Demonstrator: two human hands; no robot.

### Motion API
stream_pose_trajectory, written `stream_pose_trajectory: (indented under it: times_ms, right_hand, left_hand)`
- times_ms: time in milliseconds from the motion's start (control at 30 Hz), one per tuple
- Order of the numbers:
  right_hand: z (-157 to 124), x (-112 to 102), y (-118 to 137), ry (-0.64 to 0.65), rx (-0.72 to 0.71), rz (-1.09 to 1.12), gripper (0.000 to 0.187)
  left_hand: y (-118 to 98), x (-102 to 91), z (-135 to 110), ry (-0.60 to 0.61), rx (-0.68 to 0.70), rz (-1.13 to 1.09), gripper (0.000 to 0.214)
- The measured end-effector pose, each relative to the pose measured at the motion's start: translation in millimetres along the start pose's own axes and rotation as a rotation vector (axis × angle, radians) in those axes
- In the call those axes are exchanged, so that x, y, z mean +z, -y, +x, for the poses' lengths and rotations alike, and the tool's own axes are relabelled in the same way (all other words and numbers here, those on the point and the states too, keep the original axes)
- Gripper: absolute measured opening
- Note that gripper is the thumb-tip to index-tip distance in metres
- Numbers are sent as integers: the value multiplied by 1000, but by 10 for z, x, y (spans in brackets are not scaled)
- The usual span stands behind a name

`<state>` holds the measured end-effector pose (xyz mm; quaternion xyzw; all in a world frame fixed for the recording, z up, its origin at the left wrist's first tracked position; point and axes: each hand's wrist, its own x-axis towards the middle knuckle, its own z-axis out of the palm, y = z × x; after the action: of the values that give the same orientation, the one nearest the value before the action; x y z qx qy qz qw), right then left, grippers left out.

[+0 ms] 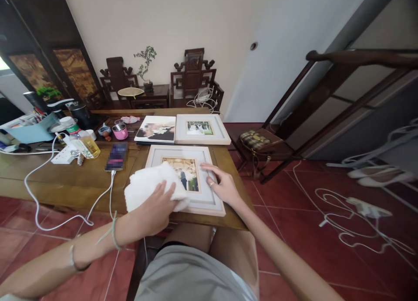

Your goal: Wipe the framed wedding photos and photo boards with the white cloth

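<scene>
The frame point(217, 207) reaches rightward from our left hand point(160, 209), which lies on the white cloth point(142, 185), grip unclear; our right hand point(224, 187), unclenched, touches the frame.

And it's the cloth point(140, 183), matt, soft and fluffy at the edges, against the nearer picture frame point(205, 208), pale, smooth, looking like bare wood! The desk point(26, 174) answers with brown wood and a soft sheen. Clear, shiny plastic on the bottle point(88, 147), a metallic gleam inside the pink cup point(120, 133). Smooth tiles on the floor point(277, 214), dark polished wood for the chair point(333, 87), plaid fabric across the bag point(254, 139).
</scene>
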<state>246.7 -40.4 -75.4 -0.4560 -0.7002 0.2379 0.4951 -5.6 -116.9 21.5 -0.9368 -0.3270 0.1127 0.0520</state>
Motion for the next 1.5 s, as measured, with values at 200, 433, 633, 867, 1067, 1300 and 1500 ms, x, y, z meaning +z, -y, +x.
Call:
stream_pose_trajectory:
  times_ms: [200,433,633,867,1067,1300,1500]
  right_hand:
    - [1,-20,-6,17,-3,29,40]
    - [-3,-23,-22,12,-13,-9,40]
    - [0,-16,-27,3,-19,0,40]
    - [-3,-25,-27,12,-19,2,41]
    - [-4,-33,12,18,-23,3,39]
    - [-5,-28,9,26,-20,-33,41]
    - [-6,-37,14,12,4,-70,40]
  left_hand:
    - [-276,26,595,-157,104,-51,38]
    - [-68,82,437,-86,102,-98,41]
    - [430,114,-160,13,-68,-116,58]
    - [824,107,-70,-36,-147,-60,59]
    - [1083,132,594,-142,-171,-2,54]
    - [895,22,1221,-196,59,-133,43]
    - [765,24,1598,-227,174,-152,41]
